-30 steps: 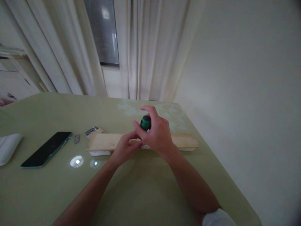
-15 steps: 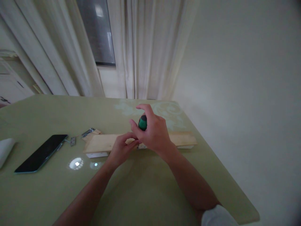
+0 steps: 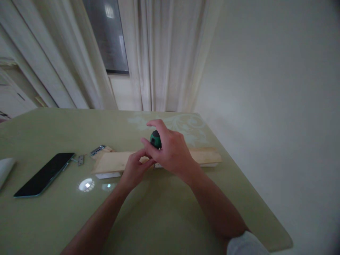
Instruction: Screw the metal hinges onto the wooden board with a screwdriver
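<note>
My right hand (image 3: 174, 152) is curled round the green and black handle of a screwdriver (image 3: 155, 139), its index finger lifted off. The shaft and tip are hidden behind my fingers. Thumb and fingers of my left hand (image 3: 136, 166) are pinched together close by the right hand; what they hold cannot be made out. Both hands are over the middle of a long, pale wooden board (image 3: 113, 160), which lies across the table on white supports. A small metal edge at the board's near side shows below my right hand, mostly covered.
Left of the board lie a metal hinge (image 3: 80, 160), a black-screened phone (image 3: 45, 175) and metal hardware (image 3: 97, 150) beside a small wood piece. A white object (image 3: 5, 168) sits at the far left. The table (image 3: 170, 219) runs along a wall on the right.
The screwdriver handle and my right hand have shifted slightly left, the handle tipping a little. The metal plate seen under my right hand before is now more covered.
</note>
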A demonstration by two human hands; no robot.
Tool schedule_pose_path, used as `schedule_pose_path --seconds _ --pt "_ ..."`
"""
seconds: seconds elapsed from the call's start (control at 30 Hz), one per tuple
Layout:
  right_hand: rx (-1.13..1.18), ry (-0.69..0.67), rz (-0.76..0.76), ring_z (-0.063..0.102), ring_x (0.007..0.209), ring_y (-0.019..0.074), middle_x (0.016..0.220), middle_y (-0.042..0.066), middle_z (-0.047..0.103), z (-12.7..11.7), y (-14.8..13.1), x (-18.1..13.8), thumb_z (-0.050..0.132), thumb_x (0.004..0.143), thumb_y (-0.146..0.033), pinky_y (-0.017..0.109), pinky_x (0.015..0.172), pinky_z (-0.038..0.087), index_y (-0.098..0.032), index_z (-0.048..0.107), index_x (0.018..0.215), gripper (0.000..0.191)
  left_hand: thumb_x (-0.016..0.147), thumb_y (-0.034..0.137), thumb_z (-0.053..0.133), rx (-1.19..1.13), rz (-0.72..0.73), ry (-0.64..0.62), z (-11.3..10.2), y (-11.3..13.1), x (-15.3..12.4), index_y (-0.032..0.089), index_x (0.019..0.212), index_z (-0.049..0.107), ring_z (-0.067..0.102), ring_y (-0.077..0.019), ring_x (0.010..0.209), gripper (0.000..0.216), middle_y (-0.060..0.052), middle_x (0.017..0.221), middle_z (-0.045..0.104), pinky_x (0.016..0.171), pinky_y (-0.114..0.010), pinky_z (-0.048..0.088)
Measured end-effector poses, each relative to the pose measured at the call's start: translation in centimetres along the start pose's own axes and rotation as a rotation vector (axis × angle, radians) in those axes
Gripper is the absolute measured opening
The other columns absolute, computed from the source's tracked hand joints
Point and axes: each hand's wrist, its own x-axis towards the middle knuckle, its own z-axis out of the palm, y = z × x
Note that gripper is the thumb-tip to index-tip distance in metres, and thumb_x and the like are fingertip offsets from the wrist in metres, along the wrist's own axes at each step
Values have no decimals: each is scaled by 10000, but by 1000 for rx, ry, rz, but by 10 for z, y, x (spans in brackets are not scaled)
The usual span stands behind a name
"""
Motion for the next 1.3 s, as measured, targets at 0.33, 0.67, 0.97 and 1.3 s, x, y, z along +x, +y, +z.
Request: schedule_pose_path --seconds 0.33,0.67,0.97,1.3 --pt "-28 21 13 672 712 174 801 -29 705 -3 6 4 656 1026 -424 278 676 427 -246 597 1301 333 947 323 708 141 -7 -259 -13 -11 -8 213 979 793 746 -182 793 142 -37 905 822 737 -255 569" --pt "38 427 -38 660 658 118 822 -49 689 -48 1 -4 674 1018 -384 259 693 513 -250 612 1206 238 886 415 747 100 -95 352 -62 -16 7 188 1100 763 788 -218 976 312 -84 1071 830 940 -349 624" --pt "-106 230 5 604 626 121 757 -61 659 -50 12 1 702 987 -394 270 658 409 -235 653 1154 236 841 396 716 802 -632 488 -171 -72 0 187 1027 756 731 -441 1123 283 -109 937 816 972 -611 553" --pt "-259 -146 121 637 722 180 836 9 732 -23 19 10 617 1039 -428 309 635 257 -237 627 1081 195 821 547 682 784 -607 521 -170 -84 -7 211 964 767 735 -456 1009 375 -82 745 730 891 -631 568"
